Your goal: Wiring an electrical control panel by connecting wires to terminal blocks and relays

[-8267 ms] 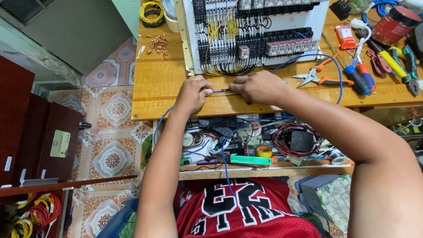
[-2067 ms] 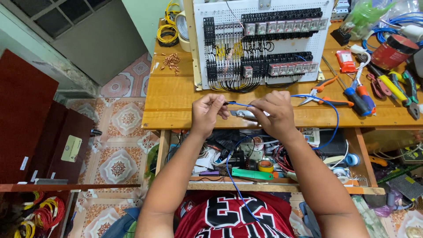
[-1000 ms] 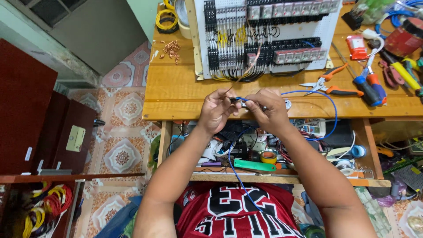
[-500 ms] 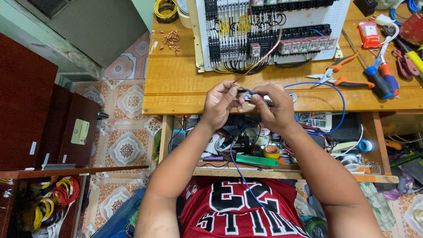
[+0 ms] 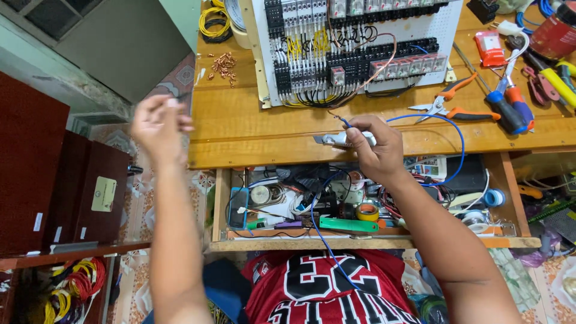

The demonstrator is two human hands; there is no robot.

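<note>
Right hand [image 5: 377, 146] rests at the near table edge [image 5: 252, 157], fingers closed around a utility knife [image 5: 336, 140] and blue wire [image 5: 447, 123]; left hand [image 5: 159, 123], blurred, raised off left, fingers loosely pinched, seemingly empty.

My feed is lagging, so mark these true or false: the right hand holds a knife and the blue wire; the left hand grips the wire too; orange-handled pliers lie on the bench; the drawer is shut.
1. The right hand holds a utility knife and the blue wire: true.
2. The left hand grips the wire: false, it is out over the floor, apart from the wire.
3. Orange-handled pliers lie on the bench: true.
4. The drawer is shut: false, it is open and cluttered.
</note>
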